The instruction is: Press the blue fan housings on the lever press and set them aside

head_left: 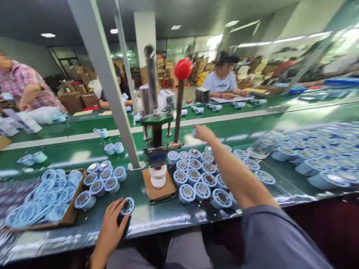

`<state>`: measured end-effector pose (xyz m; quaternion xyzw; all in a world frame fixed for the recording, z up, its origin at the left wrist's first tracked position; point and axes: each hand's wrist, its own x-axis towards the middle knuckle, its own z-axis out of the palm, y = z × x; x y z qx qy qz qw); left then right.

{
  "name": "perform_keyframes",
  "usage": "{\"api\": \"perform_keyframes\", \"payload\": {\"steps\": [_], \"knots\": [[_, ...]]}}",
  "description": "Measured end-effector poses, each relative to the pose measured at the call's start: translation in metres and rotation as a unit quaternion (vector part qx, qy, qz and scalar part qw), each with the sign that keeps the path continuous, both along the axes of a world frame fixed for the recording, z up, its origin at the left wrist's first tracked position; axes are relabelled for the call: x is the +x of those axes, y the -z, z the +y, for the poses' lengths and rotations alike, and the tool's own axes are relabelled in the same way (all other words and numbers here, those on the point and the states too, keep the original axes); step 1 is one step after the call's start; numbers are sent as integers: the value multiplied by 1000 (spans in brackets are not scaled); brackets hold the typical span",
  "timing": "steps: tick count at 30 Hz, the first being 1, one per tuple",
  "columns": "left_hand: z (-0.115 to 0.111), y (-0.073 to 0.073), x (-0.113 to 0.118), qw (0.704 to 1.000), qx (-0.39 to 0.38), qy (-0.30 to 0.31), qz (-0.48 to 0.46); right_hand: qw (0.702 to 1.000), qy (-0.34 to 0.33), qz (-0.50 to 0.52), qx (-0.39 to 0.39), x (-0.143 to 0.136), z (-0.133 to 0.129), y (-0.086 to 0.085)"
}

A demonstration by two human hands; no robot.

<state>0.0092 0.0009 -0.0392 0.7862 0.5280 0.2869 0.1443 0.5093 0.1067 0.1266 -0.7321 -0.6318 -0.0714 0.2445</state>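
My left hand (110,220) is closed around the side of a light-blue round housing (128,206) with a slotted rim and dark centre, at the table's front edge. My right arm stretches over a cluster of similar blue housings (193,175). Past them, my right hand (204,133) is closed over the green belt, with a small pale-blue bit showing at its fingertips; what it is I cannot make out. Between my hands stands a hand press (157,149) with a red ball-topped lever (179,104). Its white round die (157,176) rests over a brown pad (159,192).
A cardboard tray of blue rings (81,194) lies at the left, beside several housings (105,175). Many more housings (322,160) fill the right side. A slanted metal post (112,82) rises left of the press. Co-workers (223,80) sit across the belt (241,129).
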Motion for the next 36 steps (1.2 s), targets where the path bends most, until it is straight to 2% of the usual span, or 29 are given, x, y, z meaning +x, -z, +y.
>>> {"api": "perform_keyframes", "payload": {"steps": [2, 5, 7, 8, 10, 11, 13, 15, 18, 21, 23, 25, 28, 32, 36], "knots": [[-6, -7, 4, 1000, -11, 9, 12, 999, -31, 15, 38, 5, -31, -4], [-12, -13, 10, 999, -20, 1, 31, 989, -119, 32, 76, -16, -108, 8], [-15, -16, 15, 999, -17, -19, 46, 967, -227, 41, 111, -57, -169, 28], [-16, -17, 18, 998, -14, -30, 53, 960, -254, 31, 110, -84, -196, 40], [-17, -19, 24, 997, -5, -52, 63, 951, -304, 35, 52, -140, -232, 65], [-17, -20, 27, 996, -1, -60, 63, 948, -316, 47, 11, -166, -239, 76], [-14, -22, 29, 996, 4, -64, 54, 940, -325, 87, -58, -205, -235, 92], [-13, -23, 26, 998, 3, -56, 28, 935, -322, 121, -85, -224, -219, 102], [-17, -25, 17, 998, -22, -54, -35, 936, -301, 167, -71, -229, -201, 113], [-35, -29, 18, 989, -69, -66, -111, 939, -247, 238, -22, -237, -197, 130], [-51, -34, 29, 985, -86, -38, -141, 933, -219, 284, 14, -251, -195, 145], [-63, -40, 47, 987, -72, 16, -140, 921, -223, 316, 41, -267, -189, 160], [-66, -48, 69, 993, -32, 61, -100, 903, -236, 353, 62, -286, -177, 177], [-55, -54, 76, 995, -31, 62, -70, 897, -219, 376, 82, -292, -169, 186], [-50, -59, 74, 993, -60, 63, -84, 892, -220, 385, 86, -290, -170, 185]]}}
